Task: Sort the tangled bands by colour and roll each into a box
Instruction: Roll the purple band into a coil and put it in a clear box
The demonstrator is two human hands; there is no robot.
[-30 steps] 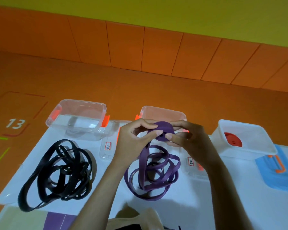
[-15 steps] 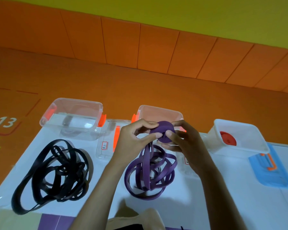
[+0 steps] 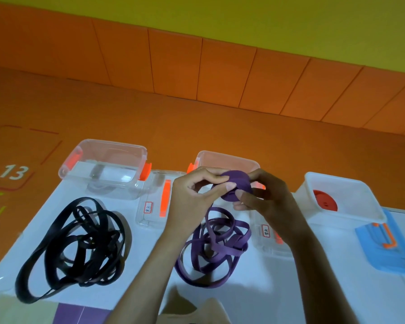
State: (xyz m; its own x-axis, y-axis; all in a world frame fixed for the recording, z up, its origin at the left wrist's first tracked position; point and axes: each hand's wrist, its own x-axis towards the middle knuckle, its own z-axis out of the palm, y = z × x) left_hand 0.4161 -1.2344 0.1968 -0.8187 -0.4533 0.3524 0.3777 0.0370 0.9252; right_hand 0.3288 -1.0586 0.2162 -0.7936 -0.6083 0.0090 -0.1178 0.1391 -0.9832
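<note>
1. The left hand (image 3: 192, 197) is raised above the white table (image 3: 255, 300), fingers curled, with the thumb and forefinger pinching the near edge of the purple roll (image 3: 237, 185).
2. The right hand (image 3: 271, 202) meets it from the other side, its fingers curled round the roll's right side and underside.
3. Both forearms rise from the lower edge and converge in front of the middle clear box (image 3: 229, 157).
4. The loose purple band (image 3: 218, 249) hangs from the roll into a tangle on the table.
5. The black band (image 3: 77, 246) lies tangled to the left, near the left clear box (image 3: 108, 160).
6. A red roll (image 3: 325, 201) sits in the white box (image 3: 337, 181).
</note>
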